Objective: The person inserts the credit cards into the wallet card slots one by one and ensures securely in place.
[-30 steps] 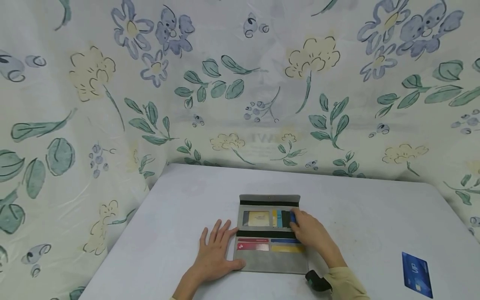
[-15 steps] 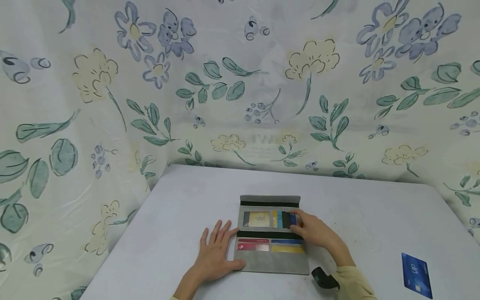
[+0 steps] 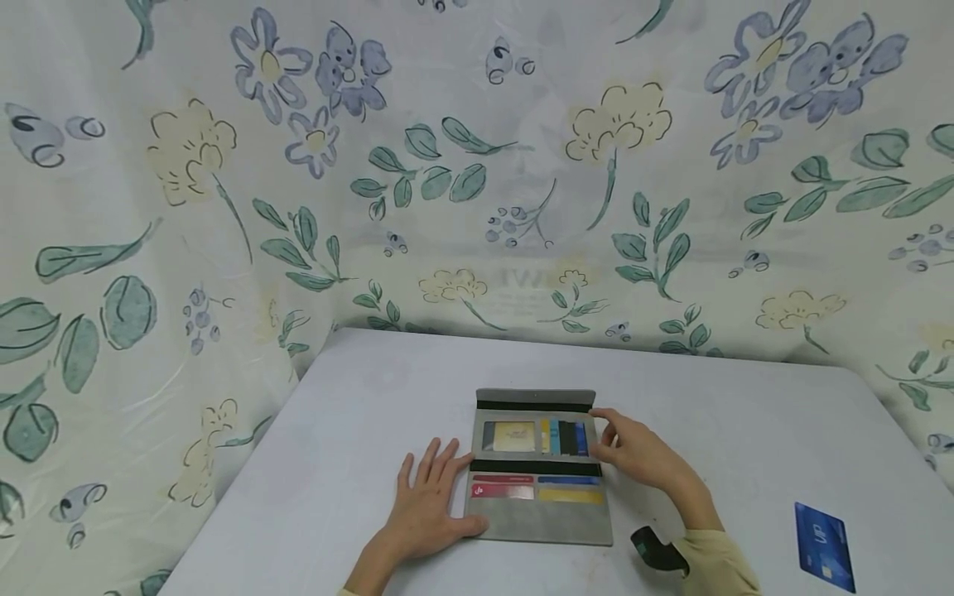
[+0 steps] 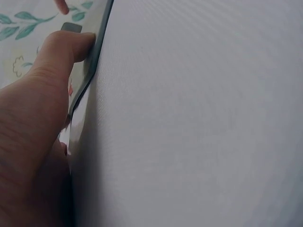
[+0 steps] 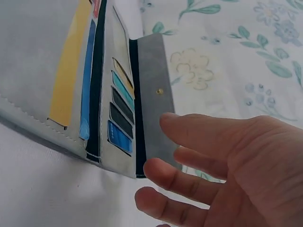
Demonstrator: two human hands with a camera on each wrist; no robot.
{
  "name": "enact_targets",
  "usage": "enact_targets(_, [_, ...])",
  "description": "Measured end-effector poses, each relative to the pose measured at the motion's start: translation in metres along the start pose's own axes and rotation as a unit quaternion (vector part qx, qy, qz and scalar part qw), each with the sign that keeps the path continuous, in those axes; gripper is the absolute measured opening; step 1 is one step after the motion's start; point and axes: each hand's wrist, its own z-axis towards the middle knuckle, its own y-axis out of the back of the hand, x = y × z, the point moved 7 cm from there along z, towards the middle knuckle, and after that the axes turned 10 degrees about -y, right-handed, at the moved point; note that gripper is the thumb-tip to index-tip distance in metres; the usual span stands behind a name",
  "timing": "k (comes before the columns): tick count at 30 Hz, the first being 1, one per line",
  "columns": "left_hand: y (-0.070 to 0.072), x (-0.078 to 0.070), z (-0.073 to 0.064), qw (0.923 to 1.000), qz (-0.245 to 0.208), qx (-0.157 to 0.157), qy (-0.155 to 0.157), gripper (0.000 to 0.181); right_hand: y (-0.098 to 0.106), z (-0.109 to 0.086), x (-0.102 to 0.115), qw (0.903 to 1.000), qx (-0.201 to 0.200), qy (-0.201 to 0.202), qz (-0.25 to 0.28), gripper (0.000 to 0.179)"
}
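A grey wallet (image 3: 540,526) lies unfolded on the white table, its cards tucked in slots. My left hand (image 3: 426,505) is spread flat at its left side, thumb on the lower left edge. The left wrist view shows that thumb (image 4: 61,52) pressing the wallet's edge. Beside the upper right edge is my right hand (image 3: 641,455), fingers loosely bent with nothing between them. In the right wrist view, a blue card (image 5: 120,137) sits in the end slot of a row, near dark, teal and yellow cards. The snap flap (image 5: 151,71) stands past that row, behind the fingertips.
A blue VIP card (image 3: 823,546) lies apart on the table (image 3: 373,389) at the right. A dark strap-like object (image 3: 657,550) is at the right sleeve. Behind the table hangs a floral sheet (image 3: 522,165).
My right hand has let go of the blue card in the end slot and drawn off to the right, past the wallet's edge. The left hand stays in place.
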Motion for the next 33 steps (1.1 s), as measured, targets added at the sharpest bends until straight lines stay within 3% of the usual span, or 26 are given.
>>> enact_targets(7, [0.001, 0.001, 0.000, 1.0000, -0.002, -0.001, 0.002, 0.088, 0.003, -0.005, -0.004, 1.0000, -0.003, 0.005, 0.001, 0.055])
enact_targets(14, [0.000, 0.001, 0.000, 1.0000, -0.005, -0.001, 0.001, 0.088, 0.007, -0.018, -0.025, 0.9997, -0.015, -0.006, -0.016, 0.054])
enact_targets(18, [0.000, 0.001, 0.000, 1.0000, -0.004, -0.004, -0.001, 0.088, 0.010, -0.025, -0.041, 0.9968, -0.029, -0.027, -0.070, 0.054])
enact_targets(23, [0.001, 0.001, 0.000, 1.0000, -0.001, -0.002, -0.001, 0.088, 0.013, -0.038, -0.060, 0.9857, -0.039, -0.048, -0.157, 0.054])
enact_targets(33, [0.000, 0.002, 0.001, 1.0000, 0.001, -0.005, -0.007, 0.089, 0.035, -0.054, -0.101, 0.9757, -0.035, -0.074, -0.203, 0.057])
